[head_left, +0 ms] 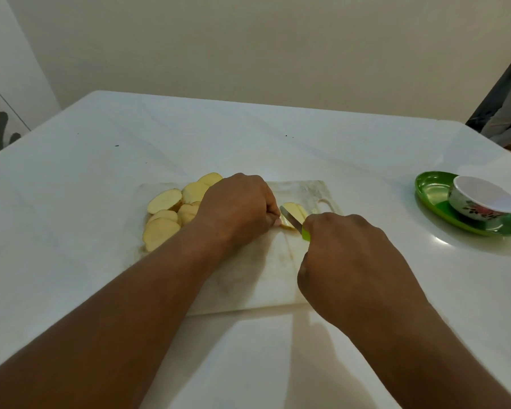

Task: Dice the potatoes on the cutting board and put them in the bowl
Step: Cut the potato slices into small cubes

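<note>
Left hand (238,202) pinning potato slice (292,215), right hand (348,261) gripping knife (291,219), cutting board (266,278)

A white cutting board (266,270) is lying flat on the table (71,202), its handle cutout toward the far right corner. Pale yellow potato slices (171,214) are lying overlapped in a pile on its left part. A smaller stack of slices (295,215) is sitting near the far right part, with a green-handled knife (292,221) crossing it. Well to the right, a floral bowl (481,199) is standing upright on a green plate (431,190).
</note>
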The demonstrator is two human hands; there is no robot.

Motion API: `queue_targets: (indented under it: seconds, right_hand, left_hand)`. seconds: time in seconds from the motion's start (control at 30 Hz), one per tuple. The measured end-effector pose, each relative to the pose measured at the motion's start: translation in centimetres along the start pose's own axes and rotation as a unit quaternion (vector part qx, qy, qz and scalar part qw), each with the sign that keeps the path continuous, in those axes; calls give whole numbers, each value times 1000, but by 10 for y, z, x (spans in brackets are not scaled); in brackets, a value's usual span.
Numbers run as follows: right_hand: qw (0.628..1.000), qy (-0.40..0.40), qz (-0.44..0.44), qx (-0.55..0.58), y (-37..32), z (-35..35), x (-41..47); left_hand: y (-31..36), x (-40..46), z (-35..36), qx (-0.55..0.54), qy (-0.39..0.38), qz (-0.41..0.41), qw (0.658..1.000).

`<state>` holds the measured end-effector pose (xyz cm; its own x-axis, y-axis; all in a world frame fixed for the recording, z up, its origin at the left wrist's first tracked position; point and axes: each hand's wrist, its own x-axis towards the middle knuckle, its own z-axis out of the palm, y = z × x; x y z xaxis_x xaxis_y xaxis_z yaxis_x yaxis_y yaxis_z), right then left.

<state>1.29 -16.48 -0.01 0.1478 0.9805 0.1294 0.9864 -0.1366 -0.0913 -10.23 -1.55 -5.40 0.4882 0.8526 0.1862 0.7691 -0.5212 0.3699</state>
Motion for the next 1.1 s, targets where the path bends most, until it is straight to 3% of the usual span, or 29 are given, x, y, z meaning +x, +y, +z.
queue_targets:
  seconds: [0.17,0.4,0.63,1.1]
  right_hand:
    - [999,-32,-1,-19,1,-4,-19]
    - [999,-7,-13,-32,2,-19,-38]
    - [999,30,13,-7,4,-14,-14]
    - [1000,18,3,5,0,6,7]
  left_hand:
    - [-1,0,1,-4,3,-4,1000]
    - [1,-1,0,1,4,-6,1000]
    - [0,-1,0,-4,10,-16,1000]
    - [-3,3,4,1,0,-13,1000]
